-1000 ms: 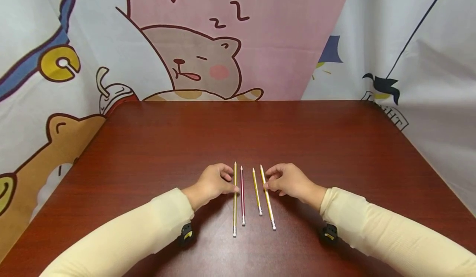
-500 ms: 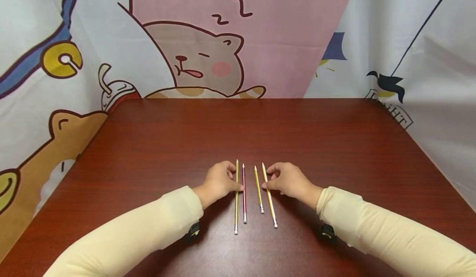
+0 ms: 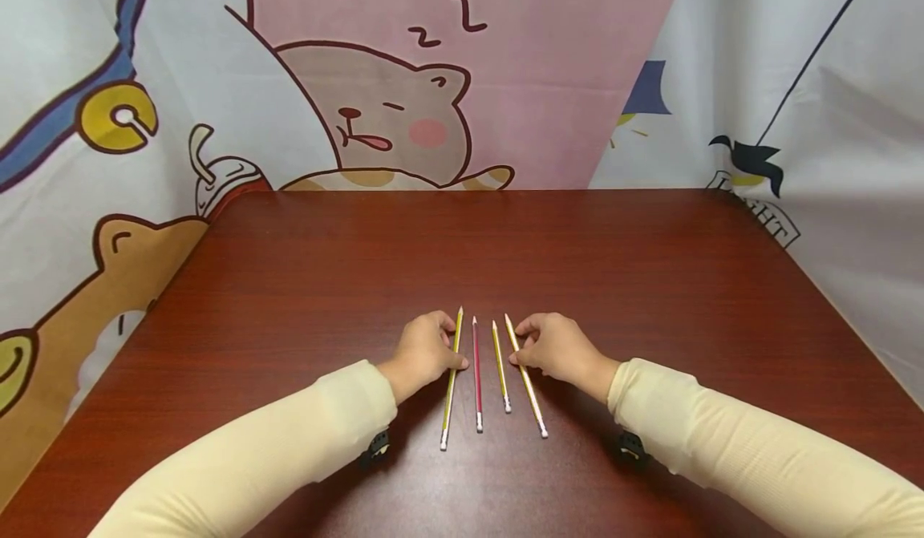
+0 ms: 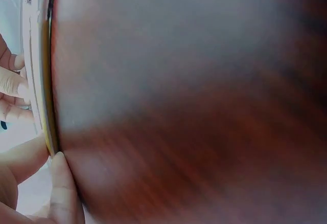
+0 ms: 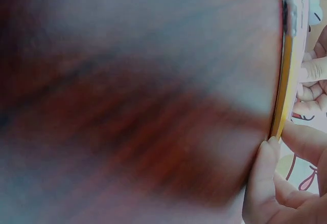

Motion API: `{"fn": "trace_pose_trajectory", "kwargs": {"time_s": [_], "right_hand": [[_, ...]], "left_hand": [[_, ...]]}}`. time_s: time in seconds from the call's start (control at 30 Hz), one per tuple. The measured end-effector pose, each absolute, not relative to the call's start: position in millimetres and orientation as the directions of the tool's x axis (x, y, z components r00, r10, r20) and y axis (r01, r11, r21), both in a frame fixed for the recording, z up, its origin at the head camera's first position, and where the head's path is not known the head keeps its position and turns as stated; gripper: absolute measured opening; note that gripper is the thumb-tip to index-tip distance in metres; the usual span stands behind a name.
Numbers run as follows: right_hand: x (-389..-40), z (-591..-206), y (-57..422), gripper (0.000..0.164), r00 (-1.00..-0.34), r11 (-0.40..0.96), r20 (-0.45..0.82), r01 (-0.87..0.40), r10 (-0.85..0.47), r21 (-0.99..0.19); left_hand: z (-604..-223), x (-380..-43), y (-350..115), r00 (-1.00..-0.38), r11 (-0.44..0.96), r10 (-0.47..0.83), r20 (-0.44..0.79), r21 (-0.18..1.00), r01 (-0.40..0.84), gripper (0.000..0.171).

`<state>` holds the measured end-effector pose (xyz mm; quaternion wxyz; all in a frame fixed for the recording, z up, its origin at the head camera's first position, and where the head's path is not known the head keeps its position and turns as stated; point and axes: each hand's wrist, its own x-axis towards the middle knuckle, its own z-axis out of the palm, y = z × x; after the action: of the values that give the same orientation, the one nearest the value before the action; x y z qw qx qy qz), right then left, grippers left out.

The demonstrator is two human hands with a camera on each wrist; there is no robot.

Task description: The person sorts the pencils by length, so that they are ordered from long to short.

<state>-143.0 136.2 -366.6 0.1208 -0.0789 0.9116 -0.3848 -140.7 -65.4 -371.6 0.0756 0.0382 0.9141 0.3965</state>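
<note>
The red pencil (image 3: 477, 382) lies on the table (image 3: 462, 249) between both hands. Immediately left of it, the left hand (image 3: 424, 352) pinches the left outer pencil (image 3: 451, 398) between thumb and finger, point slanted toward the red pencil. Just right of the red pencil lies the short yellow pencil (image 3: 501, 368); farther right, the right hand (image 3: 559, 349) similarly pinches the right outer pencil (image 3: 532, 395).

The left outer pencil (image 3: 451, 390) now slants — eraser (image 3: 443, 445) swung outward — and the right outer pencil (image 3: 530, 390) splays wider.
</note>
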Motion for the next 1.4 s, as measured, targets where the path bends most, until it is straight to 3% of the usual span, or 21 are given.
{"fn": "trace_pose_trajectory", "kwargs": {"time_s": [0.43, 0.63, 1.0, 1.4], "right_hand": [[-144.0, -366.5, 135.3, 0.034, -0.959, 0.709, -0.149, -0.069, -0.24, -0.702], [-144.2, -366.2, 134.0, 0.033, -0.959, 0.709, -0.155, -0.063, -0.238, -0.702], [-142.8, -362.9, 135.2, 0.036, -0.952, 0.675, -0.202, -0.008, -0.232, -0.738], [-146.8, -363.6, 143.1, 0.04, -0.932, 0.535, -0.249, 0.074, -0.263, -0.841]], "left_hand": [[-370.4, -142.0, -67.2, -0.983, 0.694, 0.15, -0.11, 0.72, 0.025, 0.038], [-367.5, -142.0, -67.4, -0.976, 0.631, 0.155, -0.152, 0.775, -0.021, 0.036], [-361.8, -141.9, -65.6, -0.97, 0.666, 0.146, -0.193, 0.745, -0.048, 0.034], [-366.8, -145.0, -71.8, -0.948, 0.432, 0.167, -0.272, 0.884, -0.178, 0.035]]}}
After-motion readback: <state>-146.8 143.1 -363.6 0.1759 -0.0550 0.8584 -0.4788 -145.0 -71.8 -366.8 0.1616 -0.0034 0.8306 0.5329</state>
